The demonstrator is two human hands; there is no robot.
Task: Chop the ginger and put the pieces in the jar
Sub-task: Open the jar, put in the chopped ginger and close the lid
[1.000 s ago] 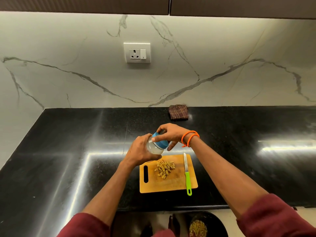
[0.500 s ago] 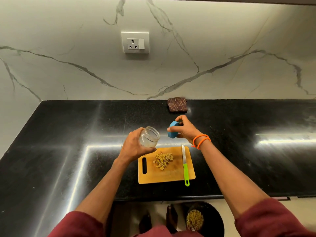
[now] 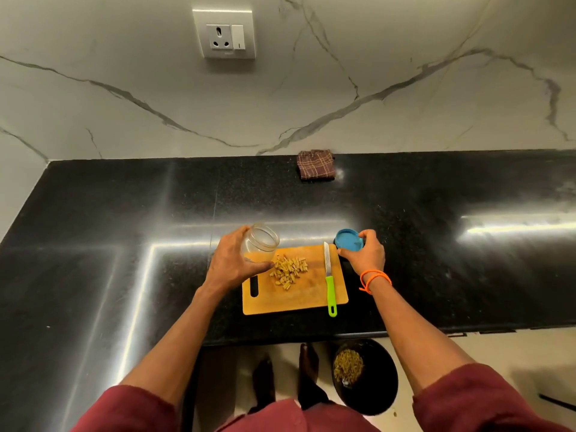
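Since a moment ago, we have lowered the round blue plastic lid onto the black counter. Our left hand grips the clear glass jar, tilted beside the chopped ginger pieces on the wooden cutting board, ready for filling; our right hand pinches the lid, parking it aside.

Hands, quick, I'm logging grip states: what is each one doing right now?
Left hand: closed around the open glass jar.
Right hand: fingers on the blue lid at the countertop.
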